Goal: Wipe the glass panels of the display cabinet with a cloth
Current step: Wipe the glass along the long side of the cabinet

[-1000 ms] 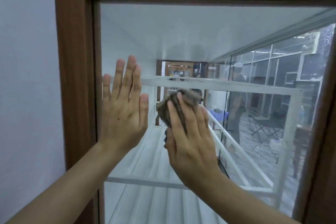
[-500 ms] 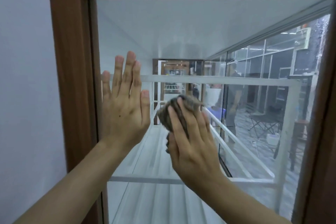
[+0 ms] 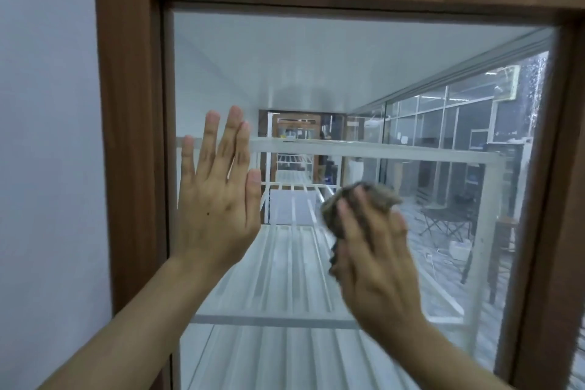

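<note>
Up at the cabinet's glass panel (image 3: 316, 73), both bare arms are raised. Left hand (image 3: 215, 199) is spread flat on the pane near the left side of the wooden frame (image 3: 129, 136), fingers straight and pointing up, thumb alongside, holding nothing. Right hand (image 3: 376, 266) is lower and further right, around the middle of the pane, and it has the cloth (image 3: 364, 203): a grey-brown wad bunched under the fingers, which lie over it and press it to the glass, with a dark tail of it caught down by the thumb. That hand is smeared with motion blur, so the exact grip is hard to read. Through the glass, white shelf rails (image 3: 364, 152) run away into the cabinet, and the right edge of the pane shows streaks and droplets (image 3: 536, 85). A pale wall (image 3: 47, 136) stands left of the frame.
</note>
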The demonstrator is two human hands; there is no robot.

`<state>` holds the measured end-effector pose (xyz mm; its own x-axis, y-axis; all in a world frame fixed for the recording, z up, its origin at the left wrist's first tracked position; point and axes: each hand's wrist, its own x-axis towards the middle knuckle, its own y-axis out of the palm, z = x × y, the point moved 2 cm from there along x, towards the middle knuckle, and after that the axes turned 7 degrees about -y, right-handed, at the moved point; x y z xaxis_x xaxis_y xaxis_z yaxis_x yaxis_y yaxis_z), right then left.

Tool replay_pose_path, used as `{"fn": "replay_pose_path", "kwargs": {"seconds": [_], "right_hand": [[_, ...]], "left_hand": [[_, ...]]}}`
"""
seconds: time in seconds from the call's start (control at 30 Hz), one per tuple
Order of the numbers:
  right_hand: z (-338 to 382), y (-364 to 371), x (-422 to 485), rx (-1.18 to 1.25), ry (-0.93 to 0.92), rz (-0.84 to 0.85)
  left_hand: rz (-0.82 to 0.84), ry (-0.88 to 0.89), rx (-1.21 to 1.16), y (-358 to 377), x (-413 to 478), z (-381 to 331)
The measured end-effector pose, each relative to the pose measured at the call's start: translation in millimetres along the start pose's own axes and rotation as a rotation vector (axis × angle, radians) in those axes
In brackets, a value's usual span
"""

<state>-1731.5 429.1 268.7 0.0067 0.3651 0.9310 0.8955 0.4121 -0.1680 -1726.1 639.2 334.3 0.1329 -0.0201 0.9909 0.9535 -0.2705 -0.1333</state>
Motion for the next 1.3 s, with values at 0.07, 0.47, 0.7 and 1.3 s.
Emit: {"fn": "replay_pose_path", "kwargs": {"seconds": [0.07,0.47,0.7,1.3], "right_hand": [[-22,-9,37,-0.016,0.182,-0.134],[-43,-18,30,-0.010,0.226,-0.176],[-19,-5,41,0.054,0.143,-0.190],[-60,-26,3,0.029,0.070,-0.130]], "left_hand": [[0.012,0.004,-0.003,0,-5,-5],[0.033,0.112,-0.078,11,-13,-41],[-0.053,-0.018,-0.042,24,-12,-60],[-0.099,-0.150,-0.052,32,-14,-78]]}}
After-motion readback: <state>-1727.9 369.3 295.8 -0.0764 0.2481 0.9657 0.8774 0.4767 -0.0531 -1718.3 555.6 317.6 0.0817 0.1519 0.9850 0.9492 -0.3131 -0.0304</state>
